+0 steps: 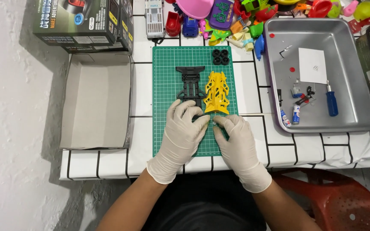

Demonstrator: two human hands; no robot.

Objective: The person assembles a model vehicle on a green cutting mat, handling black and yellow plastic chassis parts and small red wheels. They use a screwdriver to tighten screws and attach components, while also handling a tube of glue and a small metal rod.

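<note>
Resting on the green cutting mat (168, 81), both gloved hands are meeting near its 6 o'clock edge; the left hand (180, 136) is lying with fingers loosely curled over the near end of the black chassis (190, 83), touching it; the right hand (236, 141) is pinching something small at its fingertips, too tiny to identify; the yellow car body (217, 92) is lying just beside the chassis, at its 3 o'clock; four black tyres (220, 56) are sitting at the mat's 1 o'clock corner; a metal tray (356, 77) with a blue screwdriver (331, 100) is standing at 3 o'clock on the worktop (253, 141); an open cardboard box (97, 100) is lying at 9 o'clock.
</note>
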